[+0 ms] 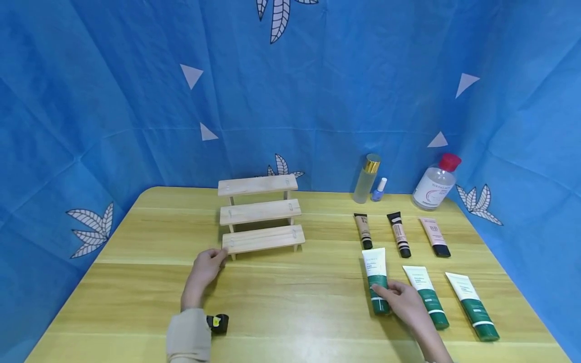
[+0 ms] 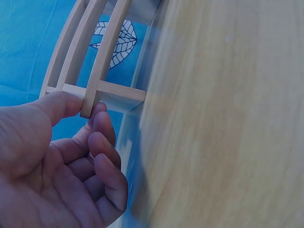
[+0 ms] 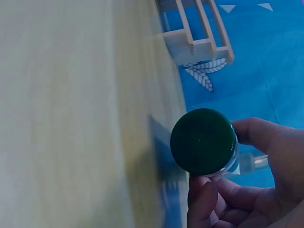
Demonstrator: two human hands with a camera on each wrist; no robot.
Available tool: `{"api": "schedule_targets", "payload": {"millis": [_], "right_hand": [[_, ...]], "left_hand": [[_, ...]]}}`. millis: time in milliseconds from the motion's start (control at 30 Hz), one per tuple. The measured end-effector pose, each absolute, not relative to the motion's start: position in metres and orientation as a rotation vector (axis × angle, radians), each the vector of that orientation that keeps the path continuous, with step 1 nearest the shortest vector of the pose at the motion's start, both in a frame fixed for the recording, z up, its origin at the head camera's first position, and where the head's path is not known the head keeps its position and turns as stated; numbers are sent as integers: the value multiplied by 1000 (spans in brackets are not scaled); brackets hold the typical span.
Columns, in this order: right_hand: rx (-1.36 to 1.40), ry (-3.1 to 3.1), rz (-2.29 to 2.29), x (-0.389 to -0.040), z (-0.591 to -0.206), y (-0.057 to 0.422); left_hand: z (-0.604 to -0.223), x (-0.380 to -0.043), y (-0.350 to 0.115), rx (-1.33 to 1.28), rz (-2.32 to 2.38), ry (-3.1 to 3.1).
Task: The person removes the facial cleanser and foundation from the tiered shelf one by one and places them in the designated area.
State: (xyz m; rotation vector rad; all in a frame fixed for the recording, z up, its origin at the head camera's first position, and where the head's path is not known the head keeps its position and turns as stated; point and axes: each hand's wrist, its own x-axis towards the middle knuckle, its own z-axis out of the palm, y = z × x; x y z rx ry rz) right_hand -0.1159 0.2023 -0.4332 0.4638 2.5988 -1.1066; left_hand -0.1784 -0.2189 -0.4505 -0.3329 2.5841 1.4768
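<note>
A small three-step wooden rack [image 1: 263, 238] stands toward the back of the table, left of centre. My left hand [image 1: 208, 268] pinches the left end of its lowest board between thumb and forefinger, and the left wrist view shows this board end [image 2: 88, 107] close up. On the right, my right hand [image 1: 406, 302] grips a white-and-green squeeze tube [image 1: 375, 282] near its cap. The tube's round green cap [image 3: 203, 141] faces the right wrist camera, with the thumb on one side and fingers on the other. Whether the tube touches the table I cannot tell.
Two similar green tubes, one nearer [image 1: 426, 297] and one farther right [image 1: 473, 307], lie beside my right hand. Behind them lie three small cosmetic tubes [image 1: 399, 235]. A gold-capped bottle [image 1: 365, 181], nail polish [image 1: 379, 190] and a red-capped bottle [image 1: 434, 185] stand along the back edge.
</note>
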Motion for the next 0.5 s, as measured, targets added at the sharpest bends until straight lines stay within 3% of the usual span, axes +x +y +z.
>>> {"api": "schedule_targets", "payload": {"millis": [500], "right_hand": [[480,2614,-1021,-111,-438,209]], "left_hand": [[-452,-179,-219,-333,1475,2583]]}}
